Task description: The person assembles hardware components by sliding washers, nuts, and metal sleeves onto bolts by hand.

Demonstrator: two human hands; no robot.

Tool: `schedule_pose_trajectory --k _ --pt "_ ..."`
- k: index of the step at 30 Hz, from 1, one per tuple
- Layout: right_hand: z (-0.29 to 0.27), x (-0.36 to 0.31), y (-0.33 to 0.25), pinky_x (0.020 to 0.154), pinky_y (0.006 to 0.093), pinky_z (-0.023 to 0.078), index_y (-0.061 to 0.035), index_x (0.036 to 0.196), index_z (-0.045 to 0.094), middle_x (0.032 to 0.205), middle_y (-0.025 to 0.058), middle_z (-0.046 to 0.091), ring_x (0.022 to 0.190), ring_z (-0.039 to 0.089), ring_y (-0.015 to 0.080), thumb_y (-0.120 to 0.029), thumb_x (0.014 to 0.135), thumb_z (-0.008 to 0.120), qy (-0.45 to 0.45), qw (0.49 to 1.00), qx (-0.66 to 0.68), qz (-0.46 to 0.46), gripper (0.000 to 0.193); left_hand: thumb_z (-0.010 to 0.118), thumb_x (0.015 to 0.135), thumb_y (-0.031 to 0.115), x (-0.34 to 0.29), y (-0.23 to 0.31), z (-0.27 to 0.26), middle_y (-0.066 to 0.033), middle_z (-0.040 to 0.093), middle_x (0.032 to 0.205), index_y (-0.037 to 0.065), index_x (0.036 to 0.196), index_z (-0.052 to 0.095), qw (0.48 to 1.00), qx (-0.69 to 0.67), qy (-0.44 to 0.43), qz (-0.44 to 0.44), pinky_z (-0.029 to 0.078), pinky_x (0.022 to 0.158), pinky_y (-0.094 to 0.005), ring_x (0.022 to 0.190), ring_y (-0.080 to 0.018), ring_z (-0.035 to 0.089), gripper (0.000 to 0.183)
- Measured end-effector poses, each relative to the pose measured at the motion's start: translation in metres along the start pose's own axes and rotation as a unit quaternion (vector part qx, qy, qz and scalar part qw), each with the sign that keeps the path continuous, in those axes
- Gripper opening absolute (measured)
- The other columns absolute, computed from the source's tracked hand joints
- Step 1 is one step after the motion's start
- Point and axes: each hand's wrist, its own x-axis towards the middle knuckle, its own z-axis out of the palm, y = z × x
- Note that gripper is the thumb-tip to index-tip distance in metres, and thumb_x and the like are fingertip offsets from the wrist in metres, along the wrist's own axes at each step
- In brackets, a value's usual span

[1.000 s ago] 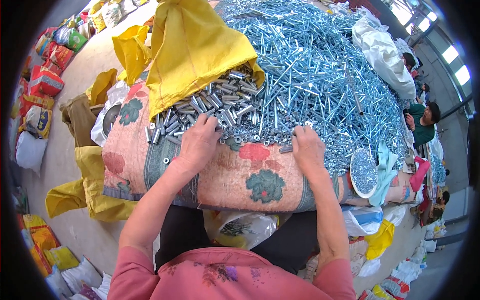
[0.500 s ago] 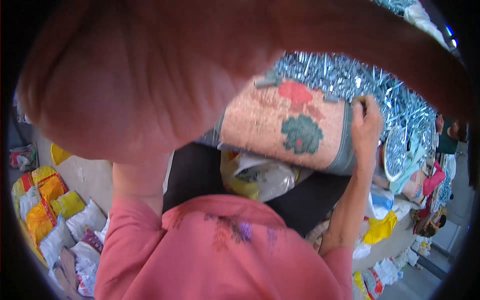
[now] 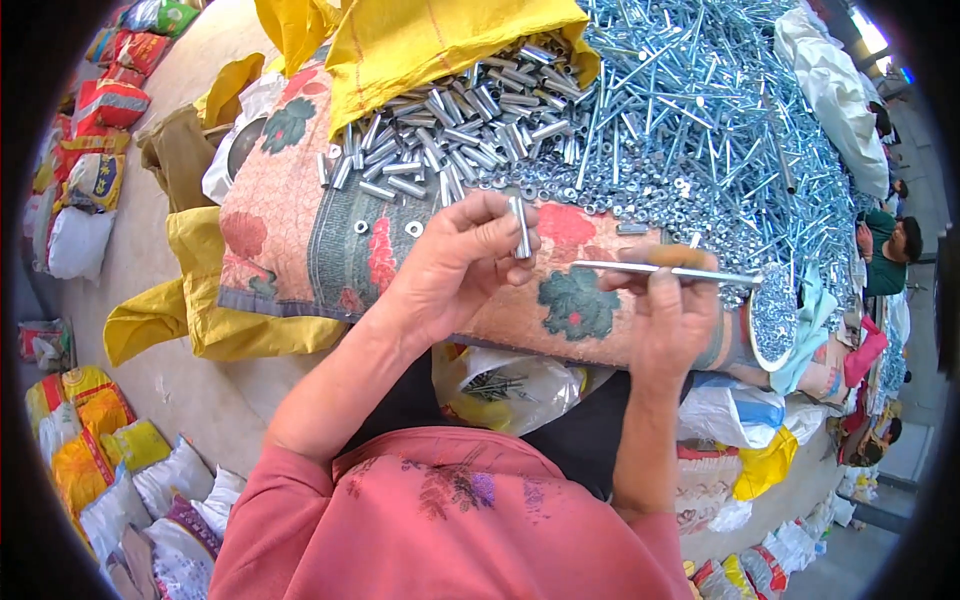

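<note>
My left hand [image 3: 455,262] is raised over the floral cloth [image 3: 475,325], a short shiny metal sleeve [image 3: 522,228] pinched upright at its fingertips. To its right, my right hand [image 3: 672,315] grips a long thin bolt [image 3: 640,268]. The bolt lies almost level, its bare end toward the left hand; sleeve and bolt are apart. Just beyond the hands are a heap of loose metal sleeves [image 3: 440,135], a band of small nuts and washers [image 3: 640,185] and a large pile of long bolts [image 3: 690,100].
A yellow sack [image 3: 430,55] partly covers the sleeves. A round-rimmed container [image 3: 772,365] holds small metal parts at the right. Below the cloth's edge sits a clear plastic bag [image 3: 525,395] with bolts inside. Filled sacks [image 3: 165,455] stand on the left floor. Another person [image 3: 890,255] is at the far right.
My left hand, earlier large and blurred before the camera, has come down and now shows a sleeve. My right hand has moved left and nearer from the pile's edge, with a bolt in it.
</note>
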Motion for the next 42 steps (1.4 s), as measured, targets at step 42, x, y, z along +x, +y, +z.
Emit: schedule_pose_trajectory --k 42 --pt "0.026 0.023 0.051 0.087 0.0347 0.041 0.0027 0.122 0.045 0.110 0.0160 0.052 0.099 0.054 0.0228 -0.037 0.093 0.044 -0.185 0.974 -0.021 0.127 0.049 0.061 0.083 0.004 -0.020 -0.033 -0.009 -0.0057 0.059 0.079 0.003 0.100 0.048 0.995 0.007 0.104 -0.002 0.045 0.050 -0.0214 0.063 -0.0118 0.057 0.022"
